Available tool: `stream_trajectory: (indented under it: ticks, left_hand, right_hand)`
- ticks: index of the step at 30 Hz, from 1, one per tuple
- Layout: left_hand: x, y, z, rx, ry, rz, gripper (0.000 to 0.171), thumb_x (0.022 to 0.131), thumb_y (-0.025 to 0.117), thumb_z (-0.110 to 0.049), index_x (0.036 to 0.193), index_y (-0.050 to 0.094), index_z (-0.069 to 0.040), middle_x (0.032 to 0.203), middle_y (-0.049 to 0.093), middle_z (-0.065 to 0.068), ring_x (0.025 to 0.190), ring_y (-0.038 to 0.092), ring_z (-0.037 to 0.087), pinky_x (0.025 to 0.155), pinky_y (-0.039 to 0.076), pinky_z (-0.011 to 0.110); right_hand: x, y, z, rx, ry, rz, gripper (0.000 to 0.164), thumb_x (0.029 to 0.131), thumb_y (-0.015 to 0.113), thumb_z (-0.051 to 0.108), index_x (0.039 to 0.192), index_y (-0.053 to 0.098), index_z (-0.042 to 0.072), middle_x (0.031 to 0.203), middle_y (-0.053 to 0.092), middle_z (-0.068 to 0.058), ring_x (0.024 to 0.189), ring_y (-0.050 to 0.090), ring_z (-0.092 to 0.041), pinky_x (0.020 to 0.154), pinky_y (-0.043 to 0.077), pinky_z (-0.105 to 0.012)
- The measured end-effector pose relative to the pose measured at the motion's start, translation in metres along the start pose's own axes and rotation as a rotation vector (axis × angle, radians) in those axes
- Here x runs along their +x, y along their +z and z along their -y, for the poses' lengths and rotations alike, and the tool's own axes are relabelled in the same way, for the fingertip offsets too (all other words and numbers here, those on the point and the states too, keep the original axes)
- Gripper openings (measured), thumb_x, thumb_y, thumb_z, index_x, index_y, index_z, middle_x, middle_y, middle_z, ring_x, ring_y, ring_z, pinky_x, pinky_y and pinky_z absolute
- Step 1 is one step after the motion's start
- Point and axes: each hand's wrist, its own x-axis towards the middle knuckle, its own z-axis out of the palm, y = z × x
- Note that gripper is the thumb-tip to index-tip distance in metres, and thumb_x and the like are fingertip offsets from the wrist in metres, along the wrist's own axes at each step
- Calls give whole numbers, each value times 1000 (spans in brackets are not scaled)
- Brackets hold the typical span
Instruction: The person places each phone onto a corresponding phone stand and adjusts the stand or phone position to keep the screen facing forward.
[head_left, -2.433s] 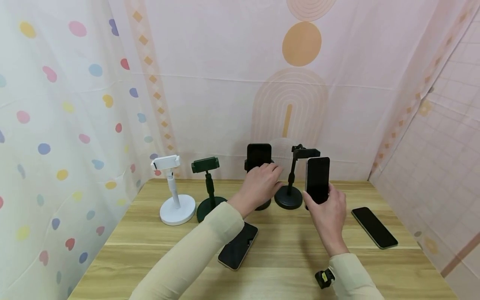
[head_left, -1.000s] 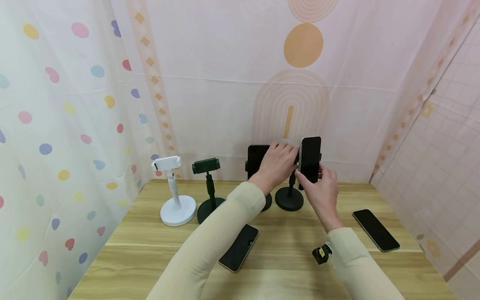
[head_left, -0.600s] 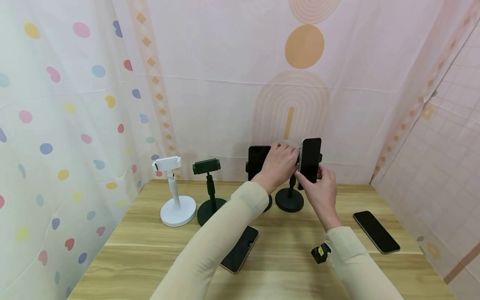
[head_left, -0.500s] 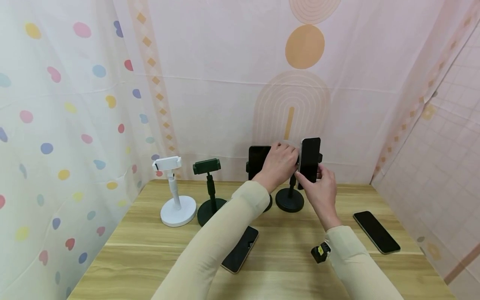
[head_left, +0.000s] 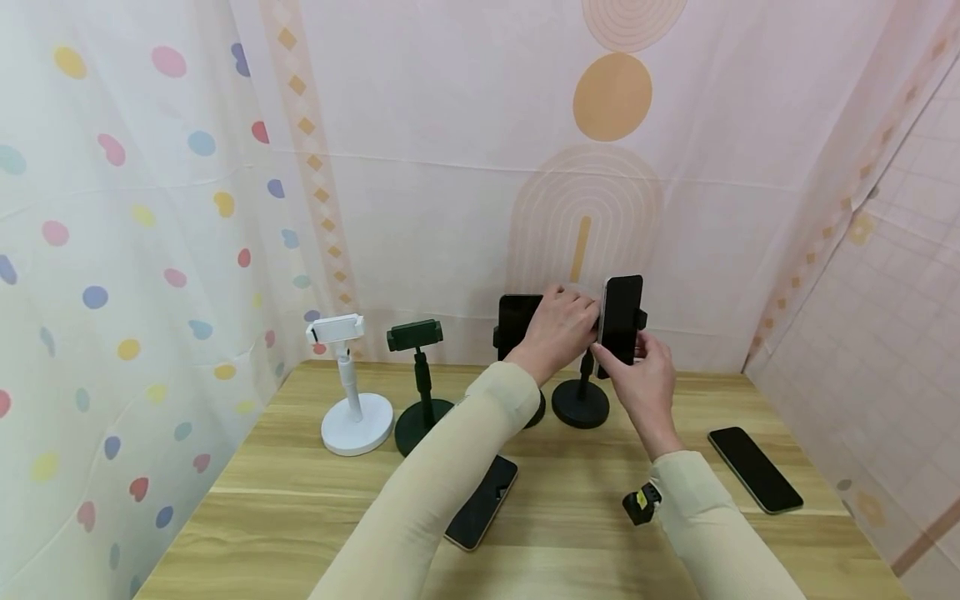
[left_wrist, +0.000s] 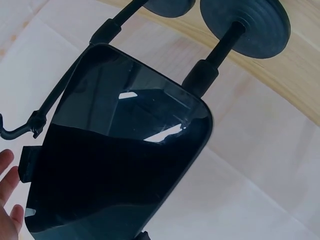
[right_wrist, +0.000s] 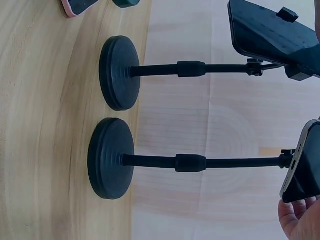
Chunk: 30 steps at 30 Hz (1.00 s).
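My right hand [head_left: 647, 387] holds a dark-screened smartphone [head_left: 621, 317] upright by its lower part, against the head of the right black phone stand [head_left: 581, 405]. Past the phone's right edge shows a black clamp end [head_left: 641, 319]. My left hand [head_left: 557, 332] reaches across with curled fingers at the left side of that stand's clamp; the fingertips' contact is mostly hidden. Just behind this hand, another phone [head_left: 516, 321] stands upright in the clamp of a second black stand. In the left wrist view, that mounted phone [left_wrist: 115, 150] covers much of the picture, with fingers [left_wrist: 7, 187] at the edge.
To the left stand a white phone stand [head_left: 357, 423] and a dark green one [head_left: 416, 335]. One phone [head_left: 483, 504] lies near the left forearm, another [head_left: 755, 469] at the table's right. Patterned cloth [head_left: 420, 225] hangs behind the wooden table [head_left: 300, 517].
The right hand has raised its phone leftward to the right black stand's head. The left hand has shifted right from the mounted phone to that stand's clamp. Over the last second both hands barely move.
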Motion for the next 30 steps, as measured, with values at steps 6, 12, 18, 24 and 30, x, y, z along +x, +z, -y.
stream_trajectory:
  ticks: [6, 12, 18, 24, 30]
  left_hand:
    - [-2, 0, 3, 11, 30, -65, 30, 97, 63, -41, 117, 71, -20, 112, 71, -8, 102, 65, 10, 97, 40, 35]
    - [-5, -1, 6, -3, 49, -79, 33, 94, 67, -43, 119, 72, -21, 112, 72, -8, 102, 65, 8, 98, 40, 36]
    - [-5, -4, 7, 7, 52, -65, 36, 93, 67, -43, 122, 71, -21, 114, 71, -9, 102, 66, 7, 94, 41, 34]
    - [-7, -5, 8, 44, 66, -61, 37, 94, 65, -46, 124, 70, -23, 116, 70, -10, 102, 66, 5, 88, 40, 32]
    - [-11, -5, 9, 74, 82, -68, 36, 95, 64, -46, 122, 70, -22, 112, 71, -9, 96, 66, 6, 82, 39, 31]
  right_hand:
    - [0, 0, 0, -6, -27, -5, 66, 82, 81, 38, 128, 58, -2, 124, 52, -20, 110, 50, -34, 91, 42, -46]
    - [-2, 1, 1, -20, -24, -12, 66, 82, 80, 40, 128, 58, -2, 121, 54, -20, 108, 51, -34, 89, 42, -47]
    - [-1, 2, 3, -31, -2, -27, 69, 81, 80, 41, 129, 57, -4, 116, 57, -19, 106, 52, -33, 90, 42, -47]
    - [1, 2, 1, -39, -12, -54, 67, 79, 82, 39, 125, 58, -4, 112, 57, -19, 102, 53, -33, 87, 42, -45]
    - [1, 2, 0, -59, -30, -51, 69, 80, 81, 40, 126, 58, -5, 113, 56, -20, 103, 52, -34, 88, 41, -47]
